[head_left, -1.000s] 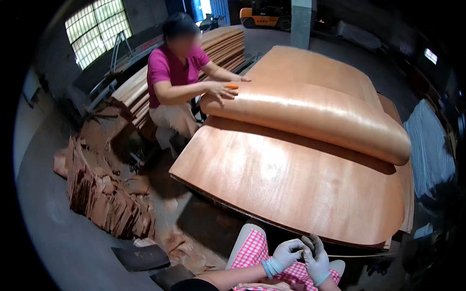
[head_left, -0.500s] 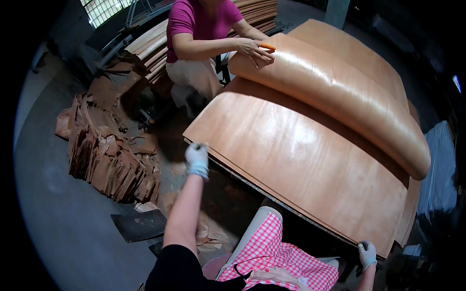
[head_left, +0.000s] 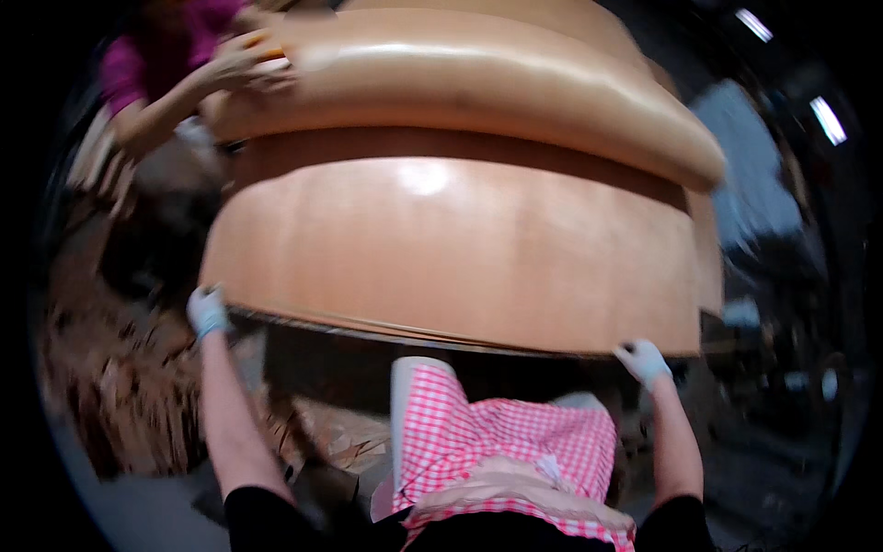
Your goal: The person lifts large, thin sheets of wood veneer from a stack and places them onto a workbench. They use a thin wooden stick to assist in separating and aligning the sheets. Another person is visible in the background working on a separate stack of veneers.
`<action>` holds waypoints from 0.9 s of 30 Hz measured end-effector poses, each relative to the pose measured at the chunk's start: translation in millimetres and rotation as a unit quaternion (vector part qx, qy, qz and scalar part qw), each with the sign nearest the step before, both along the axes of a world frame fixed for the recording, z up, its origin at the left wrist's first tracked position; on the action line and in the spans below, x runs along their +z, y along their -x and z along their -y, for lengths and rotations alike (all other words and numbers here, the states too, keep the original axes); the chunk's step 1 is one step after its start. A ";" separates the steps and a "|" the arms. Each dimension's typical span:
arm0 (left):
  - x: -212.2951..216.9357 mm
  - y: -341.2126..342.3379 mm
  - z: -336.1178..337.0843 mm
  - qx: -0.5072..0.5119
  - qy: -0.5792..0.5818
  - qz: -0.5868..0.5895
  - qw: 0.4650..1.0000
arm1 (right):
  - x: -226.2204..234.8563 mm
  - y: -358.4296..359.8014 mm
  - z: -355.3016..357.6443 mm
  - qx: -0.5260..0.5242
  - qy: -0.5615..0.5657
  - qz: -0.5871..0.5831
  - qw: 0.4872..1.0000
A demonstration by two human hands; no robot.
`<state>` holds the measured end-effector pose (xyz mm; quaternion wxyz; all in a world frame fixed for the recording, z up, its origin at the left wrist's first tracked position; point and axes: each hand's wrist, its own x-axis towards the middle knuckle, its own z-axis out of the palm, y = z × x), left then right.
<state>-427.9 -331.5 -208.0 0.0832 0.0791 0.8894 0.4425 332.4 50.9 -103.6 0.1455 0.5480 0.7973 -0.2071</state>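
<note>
- Dim workshop all round, with a bright strip far beyond the right grip and off to its right.
- On the same side, less far beyond that grip, a pale bluish covering.
- Flat wood-toned sheet directly beyond both grips, near edge running from the left grip across to the right one; layered edges just under it, between the two.
- Farther beyond both grips, a curled-back sheet, with shadow below on the flat one; joined or separate, cannot tell.
- Co-worker's hand on the left end of that curl, well beyond the left grip, something orange at the fingers.
- Ragged brown scraps left of the left grip and nearer the body; checked apron between the two grips, nearer too.
- Step in hand, by the look of it: taking hold of the near edge at two well-separated places.
- Calls next, in judgement, for equal hold on both sides and timing matched to the co-worker's hand.
- Left grip: fingers curled closed around the edge at the near left corner, clamped on the sheet.
- Right grip: thumb and fingers together on the same edge, just short of the right corner. Number of layers caught in either: cannot tell.
</note>
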 end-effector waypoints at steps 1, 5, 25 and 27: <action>3.2 -16.9 -16.8 0.003 0.000 0.021 1.000 | 9.4 3.3 -0.1 -0.022 -0.010 0.040 0.999; 10.7 23.4 37.0 0.074 0.089 -0.021 0.993 | 9.4 39.9 -17.4 -0.011 0.030 0.096 0.995; 65.3 -567.8 -312.2 -0.572 0.142 -0.180 0.788 | 7.0 -25.3 -28.9 -0.021 0.134 -0.051 0.989; 65.5 -564.9 -310.4 -0.560 0.147 -0.176 0.796 | 13.4 -85.5 -53.9 -0.020 0.120 -0.043 0.992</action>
